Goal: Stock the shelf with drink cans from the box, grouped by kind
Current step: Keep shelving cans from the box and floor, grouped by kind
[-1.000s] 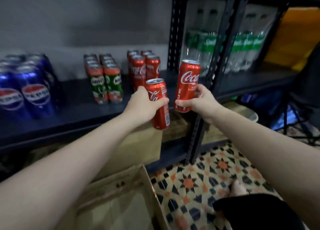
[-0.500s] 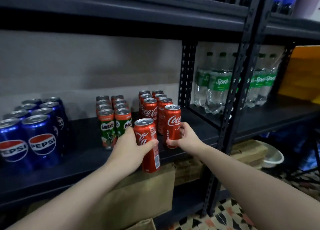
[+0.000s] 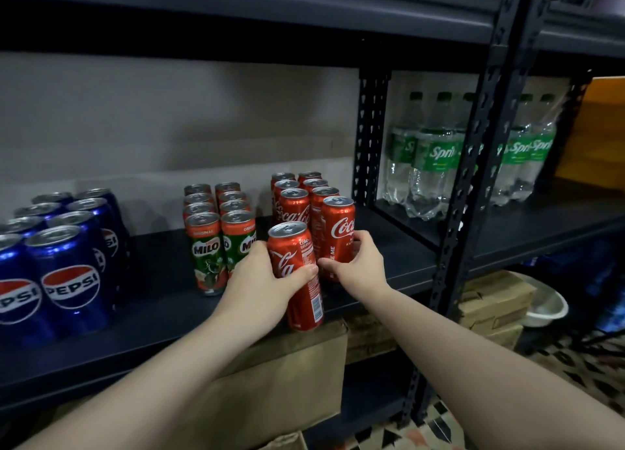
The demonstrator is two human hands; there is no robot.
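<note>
My left hand [image 3: 262, 285] grips a red Coca-Cola can [image 3: 297, 273], tilted, at the front edge of the dark shelf [image 3: 162, 314]. My right hand [image 3: 360, 263] holds a second Coca-Cola can [image 3: 338, 236] upright on the shelf, at the front of the right column of the Coca-Cola group [image 3: 297, 196]. To the left of that group stand green Milo cans [image 3: 216, 233] in two columns. Blue Pepsi cans [image 3: 57, 256] stand at the far left. The supply box is only partly seen at the bottom edge [image 3: 287, 443].
A black perforated upright [image 3: 370, 138] bounds the shelf bay on the right, with a nearer post [image 3: 473, 179]. Sprite bottles [image 3: 436, 158] fill the neighbouring bay. Cardboard boxes [image 3: 287, 375] sit on the lower shelf, a white bowl [image 3: 548, 307] beyond. Patterned floor tiles at bottom right.
Both hands moved forward and down to the shelf with their cans. The right can went from mid-air to standing in front of the Coca-Cola column; the view rose from the floor.
</note>
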